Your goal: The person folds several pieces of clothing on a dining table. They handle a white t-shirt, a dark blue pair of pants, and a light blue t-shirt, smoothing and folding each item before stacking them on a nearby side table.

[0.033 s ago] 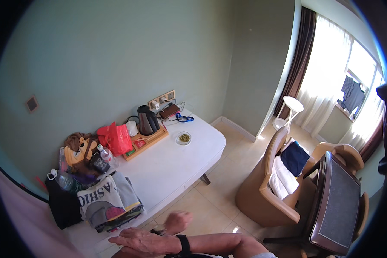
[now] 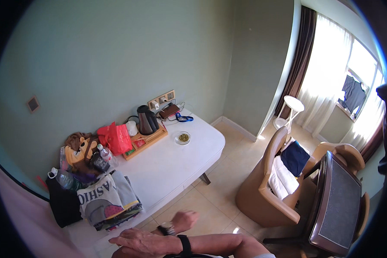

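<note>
My left hand [image 2: 185, 220] is loosely closed in front of the table's near edge, with nothing seen in it. A watch [image 2: 167, 228] sits on its wrist. My right arm reaches in from the lower right, with a black band [image 2: 184, 244] round the wrist. My right hand [image 2: 142, 242] lies across my left forearm, fingers stretched leftward; part of the fingers and forearm is hidden. Nearest to my hands is a stack of folded clothes [image 2: 109, 202], a printed grey and white shirt on top, at the left end of the white table [image 2: 176, 165].
Along the wall stand a wooden tray [image 2: 152, 142] with a dark kettle [image 2: 148, 120], a red bag [image 2: 115, 137], plastic bottles [image 2: 64, 178] and a glass ashtray [image 2: 182, 138]. A tan armchair [image 2: 256, 193] holding clothes and a dark table [image 2: 337, 202] stand right. A white stool [image 2: 293, 104] is by the curtain.
My left hand has shifted slightly to the right, and more of its watch shows beyond my right hand. My right hand has barely moved.
</note>
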`<state>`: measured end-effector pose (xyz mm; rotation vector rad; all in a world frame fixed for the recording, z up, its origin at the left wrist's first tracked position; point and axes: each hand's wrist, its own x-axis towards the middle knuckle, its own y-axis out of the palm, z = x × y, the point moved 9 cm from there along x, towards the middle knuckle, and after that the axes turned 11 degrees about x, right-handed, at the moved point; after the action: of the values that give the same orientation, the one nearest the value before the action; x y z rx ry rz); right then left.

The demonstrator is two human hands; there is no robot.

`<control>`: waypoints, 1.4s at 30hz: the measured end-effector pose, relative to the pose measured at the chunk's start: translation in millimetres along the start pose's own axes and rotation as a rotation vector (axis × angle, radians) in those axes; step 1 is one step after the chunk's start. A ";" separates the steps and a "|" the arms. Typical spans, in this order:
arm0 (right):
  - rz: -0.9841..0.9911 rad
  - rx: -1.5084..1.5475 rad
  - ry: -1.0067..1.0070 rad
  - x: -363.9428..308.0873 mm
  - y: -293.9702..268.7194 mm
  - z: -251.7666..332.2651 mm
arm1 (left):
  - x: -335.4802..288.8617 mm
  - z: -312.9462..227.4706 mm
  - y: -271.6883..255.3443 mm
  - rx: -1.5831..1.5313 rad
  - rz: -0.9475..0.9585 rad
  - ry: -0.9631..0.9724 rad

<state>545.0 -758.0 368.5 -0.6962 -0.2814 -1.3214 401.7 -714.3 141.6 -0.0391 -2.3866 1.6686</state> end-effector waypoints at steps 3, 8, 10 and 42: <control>0.054 0.041 -0.005 -36.5 -11.7 24.4 | 54.5 -45.4 78.3 0.008 0.166 0.183; -0.047 0.190 0.044 -95.7 -65.2 75.3 | 96.0 -101.4 166.7 0.059 0.391 0.327; -0.109 0.219 0.099 -110.5 -81.6 96.3 | 102.0 -118.5 187.7 0.101 0.463 0.395; -0.516 0.288 0.490 -148.1 -230.7 47.6 | 154.7 -164.1 286.8 0.171 0.719 0.956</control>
<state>298.3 -631.6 391.9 -0.0357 -0.2528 -1.8467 253.0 -438.4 -45.1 -1.4360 -1.5327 1.5283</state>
